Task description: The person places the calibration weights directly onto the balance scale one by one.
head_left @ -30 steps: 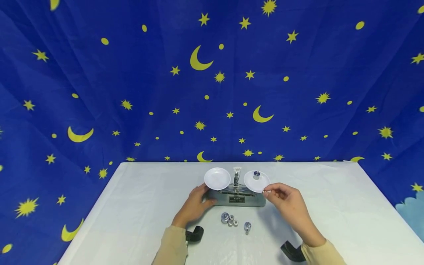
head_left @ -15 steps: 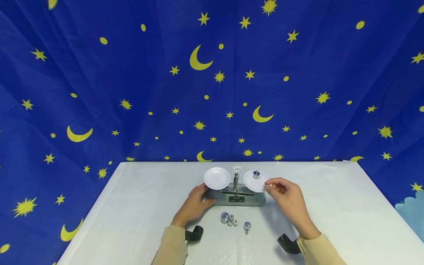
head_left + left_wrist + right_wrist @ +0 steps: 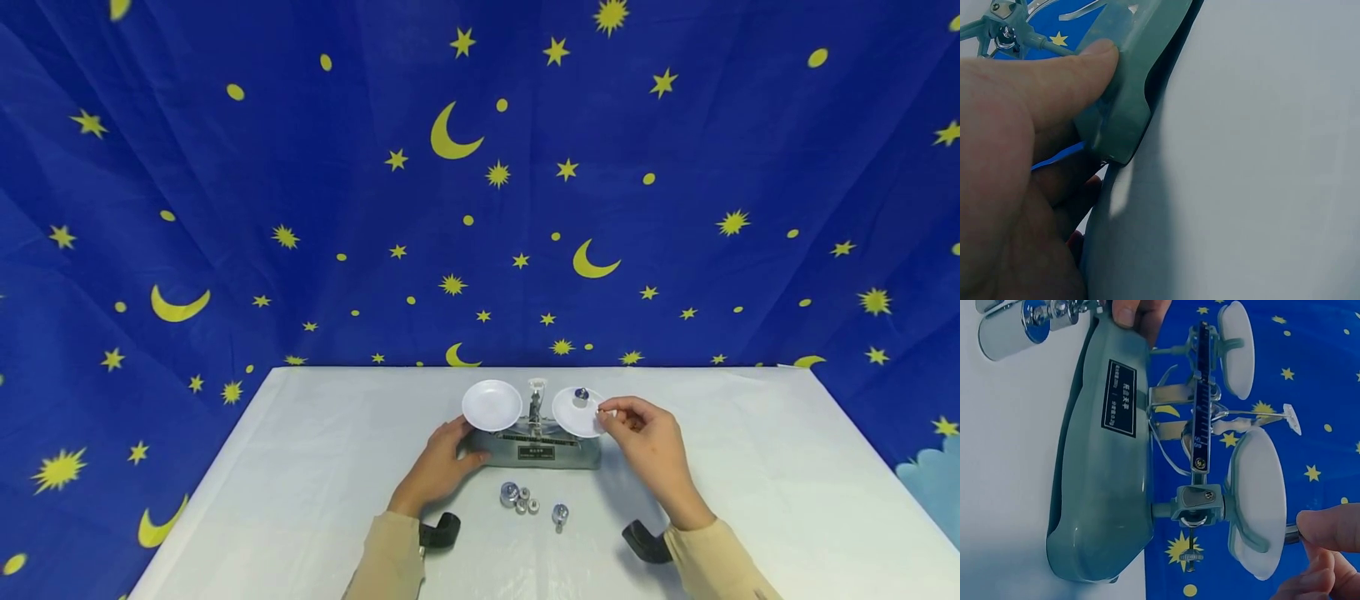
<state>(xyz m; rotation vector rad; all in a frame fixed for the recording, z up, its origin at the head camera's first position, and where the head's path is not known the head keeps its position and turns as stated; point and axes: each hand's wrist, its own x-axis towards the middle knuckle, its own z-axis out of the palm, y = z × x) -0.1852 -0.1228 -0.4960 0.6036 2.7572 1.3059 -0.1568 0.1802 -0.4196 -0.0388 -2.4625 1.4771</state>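
A grey-green balance scale point(image 3: 536, 450) stands mid-table with two white pans. The left pan point(image 3: 491, 405) holds nothing; the right pan point(image 3: 576, 417) carries one metal weight point(image 3: 581, 395). My left hand point(image 3: 467, 446) grips the left end of the scale's base point(image 3: 1129, 94), thumb point(image 3: 1041, 81) pressed on top. My right hand point(image 3: 609, 414) pinches a small metal weight point(image 3: 1291, 534) between thumb and forefinger right at the rim of the right pan point(image 3: 1257, 500). In the right wrist view the base point(image 3: 1104, 456) and left pan point(image 3: 1238, 347) show from the side.
Several loose metal weights point(image 3: 520, 497) lie on the white table point(image 3: 300, 467) in front of the scale, and one more point(image 3: 559, 512) sits a little to the right. A blue star-and-moon cloth point(image 3: 480, 183) hangs behind the table.
My right hand has risen and shifted slightly left, bringing the small weight from beside the base up to the right pan's rim. The left hand has stayed on the base.
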